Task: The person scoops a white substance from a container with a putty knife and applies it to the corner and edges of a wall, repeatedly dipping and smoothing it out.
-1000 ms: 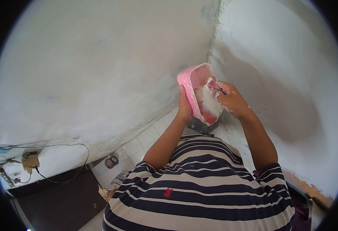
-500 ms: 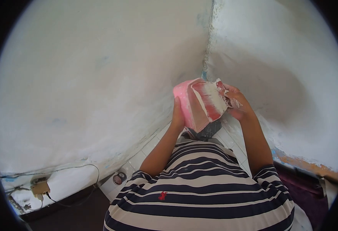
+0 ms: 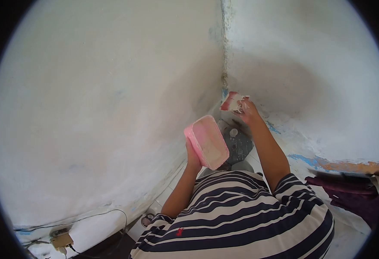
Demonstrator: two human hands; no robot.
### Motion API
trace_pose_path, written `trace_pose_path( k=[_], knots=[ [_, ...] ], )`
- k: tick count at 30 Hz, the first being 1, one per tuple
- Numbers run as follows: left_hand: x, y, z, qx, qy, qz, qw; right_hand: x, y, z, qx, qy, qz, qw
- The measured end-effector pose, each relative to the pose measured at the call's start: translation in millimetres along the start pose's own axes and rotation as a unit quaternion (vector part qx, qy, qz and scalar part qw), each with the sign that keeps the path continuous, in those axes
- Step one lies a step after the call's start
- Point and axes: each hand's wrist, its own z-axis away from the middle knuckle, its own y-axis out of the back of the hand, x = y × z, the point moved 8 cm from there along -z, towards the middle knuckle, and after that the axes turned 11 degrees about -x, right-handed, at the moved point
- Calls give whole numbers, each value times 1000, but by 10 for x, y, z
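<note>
My left hand (image 3: 192, 156) grips a pink plastic tub (image 3: 189, 134) from its left side. The tub is tilted, and a pale layer of putty coats its inside. In my right hand (image 3: 251, 114) is a red putty spreader (image 3: 229, 102) smeared with whitish putty, its blade pointing left towards the corner of the walls. The spreader is apart from the tub, beyond it and to the right. Putty is also stuck on my right fingers, which partly hide the spreader's near end.
Two whitish walls meet at a rough corner (image 3: 223, 60) ahead. Below my hands stands a dark, white-spattered object (image 3: 239, 147). A socket box (image 3: 61, 241) with cables is at lower left. Dark purple cloth (image 3: 353, 194) lies at right.
My right hand has moved the spreader off the tub, towards the wall corner. My left hand has lowered the tub, whose inside now faces me more. The view has shifted slightly.
</note>
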Motion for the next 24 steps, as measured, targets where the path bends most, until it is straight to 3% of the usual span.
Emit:
trace_pose_path(
  k=[4,6,9,12,14,16,18,20,22,24],
  knots=[
    [-14,164,88,16,18,-13,1000,198,110,-831,-4,-47,52,997],
    [6,239,139,22,21,-11,999,64,-6,-1015,91,-21,183,979],
    [-5,350,235,53,37,-16,998,-27,-88,-1436,114,0,272,955],
    [29,336,285,91,45,-34,994,-228,-431,-1566,78,-7,317,945],
    [64,320,276,87,36,-45,994,-253,-559,-1922,1,24,227,974],
    [44,348,249,94,38,-51,994,-737,-937,-1548,74,50,324,942],
    [-21,445,274,101,47,-52,992,-1289,-1412,-754,51,142,222,963],
    [-88,445,215,30,49,-6,998,-1520,-1283,-558,15,171,278,945],
    [-94,390,213,47,54,-21,997,-1563,-1109,-469,-25,205,330,921],
    [-99,373,172,61,56,-38,996,-1088,-688,-618,4,135,283,949]
  ],
)
